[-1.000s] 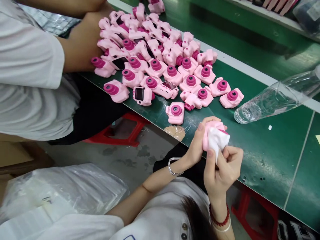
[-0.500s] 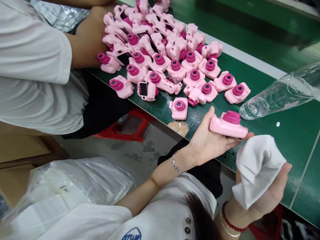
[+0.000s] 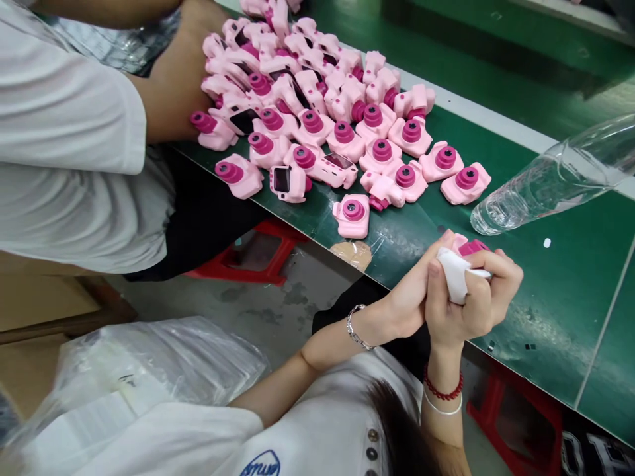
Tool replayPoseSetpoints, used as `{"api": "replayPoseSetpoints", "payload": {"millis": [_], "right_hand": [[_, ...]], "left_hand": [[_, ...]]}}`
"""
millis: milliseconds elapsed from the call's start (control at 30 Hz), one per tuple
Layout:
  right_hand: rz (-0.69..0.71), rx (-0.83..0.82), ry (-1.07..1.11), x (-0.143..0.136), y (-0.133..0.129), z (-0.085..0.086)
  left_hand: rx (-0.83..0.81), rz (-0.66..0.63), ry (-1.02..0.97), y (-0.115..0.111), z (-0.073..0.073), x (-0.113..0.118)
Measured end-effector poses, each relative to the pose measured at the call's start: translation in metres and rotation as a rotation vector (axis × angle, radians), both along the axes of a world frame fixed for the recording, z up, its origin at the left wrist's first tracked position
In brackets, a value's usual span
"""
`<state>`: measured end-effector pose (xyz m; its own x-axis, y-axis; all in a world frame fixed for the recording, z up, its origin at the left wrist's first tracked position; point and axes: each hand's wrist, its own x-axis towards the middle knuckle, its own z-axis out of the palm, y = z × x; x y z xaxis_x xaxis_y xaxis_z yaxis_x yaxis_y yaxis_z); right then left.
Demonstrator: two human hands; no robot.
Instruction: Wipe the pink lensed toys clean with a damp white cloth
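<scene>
One pink-and-magenta toy camera [image 3: 473,247] in the left hand [image 3: 409,301], one white cloth [image 3: 453,276] at it.
Left hand cupped round the toy camera, fingers partly hidden; right hand [image 3: 469,307] closed on the cloth, thumb and fingers pinching. Left of the hands, on green tabletop [image 3: 540,297]: one front-row camera [image 3: 352,216] nearest, then a camera heap [image 3: 307,86], too overlapped for exact count. Beyond, to their right: one clear bottle [image 3: 536,188]. One co-worker's arm [image 3: 171,99] at heap's left.

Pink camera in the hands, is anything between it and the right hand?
Yes, a white cloth, pinched in the right hand, bunched at the pink camera's near side. Nothing else shows between them.
</scene>
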<state>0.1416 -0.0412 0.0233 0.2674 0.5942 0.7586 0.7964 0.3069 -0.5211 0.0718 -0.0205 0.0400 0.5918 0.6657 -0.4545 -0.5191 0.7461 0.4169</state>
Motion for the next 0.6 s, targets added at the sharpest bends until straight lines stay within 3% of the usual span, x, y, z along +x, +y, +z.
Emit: {"api": "replayPoseSetpoints", "payload": {"millis": [133,333,467,600], "right_hand": [[-0.121,0.003,0.090,-0.001,-0.006,-0.011],[-0.198,0.158,0.078,-0.005,-0.007,-0.020],[-0.371,0.042,0.430,0.000,-0.002,-0.022],[-0.330,-0.083,0.811,0.012,-0.001,-0.019]], "left_hand": [[-0.088,0.089,0.002,-0.003,0.005,0.001],[-0.167,0.131,0.018,-0.005,0.006,0.004],[-0.126,0.249,-0.053,-0.003,0.019,0.002],[-0.106,0.223,-0.099,-0.002,0.029,0.001]]}}
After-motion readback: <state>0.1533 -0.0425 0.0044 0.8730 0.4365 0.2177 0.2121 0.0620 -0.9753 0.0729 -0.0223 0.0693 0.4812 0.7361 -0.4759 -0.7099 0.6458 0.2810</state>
